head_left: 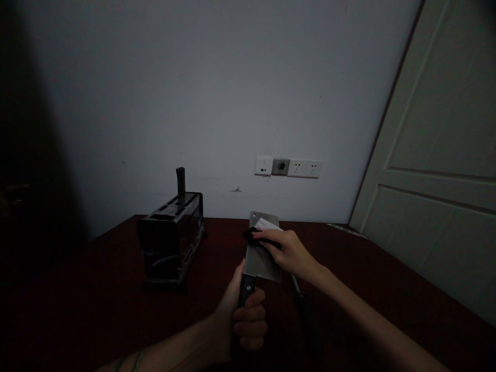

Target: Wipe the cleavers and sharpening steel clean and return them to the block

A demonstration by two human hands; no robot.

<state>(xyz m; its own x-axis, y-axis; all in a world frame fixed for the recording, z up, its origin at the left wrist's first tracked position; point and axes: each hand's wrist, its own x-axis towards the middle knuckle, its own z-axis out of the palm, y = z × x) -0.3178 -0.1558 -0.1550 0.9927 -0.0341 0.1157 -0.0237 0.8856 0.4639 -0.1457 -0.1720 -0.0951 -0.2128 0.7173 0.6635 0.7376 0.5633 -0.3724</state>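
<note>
My left hand (242, 315) is closed round the black handle of a cleaver (259, 261), holding its broad steel blade upright over the dark red table (96, 305). My right hand (289, 252) presses a small cloth (259, 231), white with a dark part, against the upper face of the blade, fingers pinched on it. A second knife (298, 288) lies on the table just under my right wrist, only partly visible.
A black knife block (172, 237) stands on the table to the left, with one dark handle (180, 182) sticking up from a slot. Wall sockets (287, 167) sit on the white wall behind. A pale door (437, 170) fills the right side.
</note>
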